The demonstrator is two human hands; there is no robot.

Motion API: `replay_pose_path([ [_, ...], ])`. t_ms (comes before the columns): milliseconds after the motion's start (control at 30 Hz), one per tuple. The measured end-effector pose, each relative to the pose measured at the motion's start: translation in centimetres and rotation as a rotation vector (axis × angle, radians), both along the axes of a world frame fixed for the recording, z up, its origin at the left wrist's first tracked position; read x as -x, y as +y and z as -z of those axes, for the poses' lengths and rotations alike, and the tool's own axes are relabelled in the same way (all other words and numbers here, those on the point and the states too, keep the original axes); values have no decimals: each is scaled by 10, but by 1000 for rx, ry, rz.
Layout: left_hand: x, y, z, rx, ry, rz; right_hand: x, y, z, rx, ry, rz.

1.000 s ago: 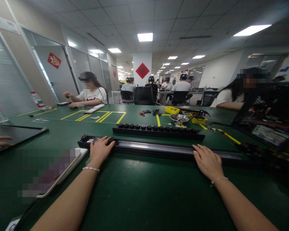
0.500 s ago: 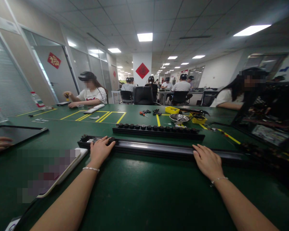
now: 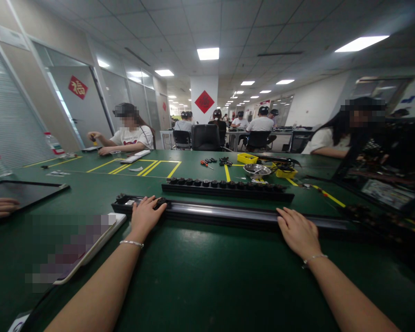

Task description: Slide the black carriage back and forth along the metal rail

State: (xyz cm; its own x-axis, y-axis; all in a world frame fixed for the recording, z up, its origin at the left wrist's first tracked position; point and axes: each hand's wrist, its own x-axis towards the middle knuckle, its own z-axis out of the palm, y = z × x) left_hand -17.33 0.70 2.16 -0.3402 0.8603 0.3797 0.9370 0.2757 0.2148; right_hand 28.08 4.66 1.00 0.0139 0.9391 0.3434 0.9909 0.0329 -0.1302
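A long black rail (image 3: 224,213) with a shiny inner strip lies across the green table. My left hand (image 3: 145,216) rests over its left part, with the thumb and fingertips around a small black piece (image 3: 161,202) on the rail. On the rail's right part lies my right hand (image 3: 299,230), its fingers stretched over the near edge and holding nothing. Just behind is a second black rail (image 3: 228,190), topped by a row of several black round parts.
A phone (image 3: 79,251) lies at the left, near a black panel (image 3: 27,191) with another person's hand on it. Farther back are a metal bowl (image 3: 257,171), yellow trays (image 3: 247,158) and an orange-tipped tool (image 3: 206,164). People sit across and at right.
My left hand has shifted very slightly to the right along the rail, together with the small black piece. My right hand has stayed in place.
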Motion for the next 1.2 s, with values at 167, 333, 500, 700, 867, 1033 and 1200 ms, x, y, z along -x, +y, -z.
replay_pose_path([
  [167, 0, 0, 0, 4, -2, -7, 0, 0, 0, -4, -4, -1],
  [333, -1, 1, 0, 15, -5, 0, 0, 0, 1, -14, -14, -3],
  [500, -2, 0, 0, 12, -6, 3, 1, -1, 1, -26, -26, 9],
  [700, -2, 0, 0, 9, -13, 10, 1, -2, -2, -4, -8, 8],
  [867, -1, 0, 0, 18, -26, 15, 2, -4, -4, 3, 0, 10],
  [1033, -1, 1, 0, 19, -29, 17, 2, -3, -2, -9, -1, 8],
  [1200, -2, 0, 0, 20, -27, 15, 2, -3, -3, 3, 13, 4],
])
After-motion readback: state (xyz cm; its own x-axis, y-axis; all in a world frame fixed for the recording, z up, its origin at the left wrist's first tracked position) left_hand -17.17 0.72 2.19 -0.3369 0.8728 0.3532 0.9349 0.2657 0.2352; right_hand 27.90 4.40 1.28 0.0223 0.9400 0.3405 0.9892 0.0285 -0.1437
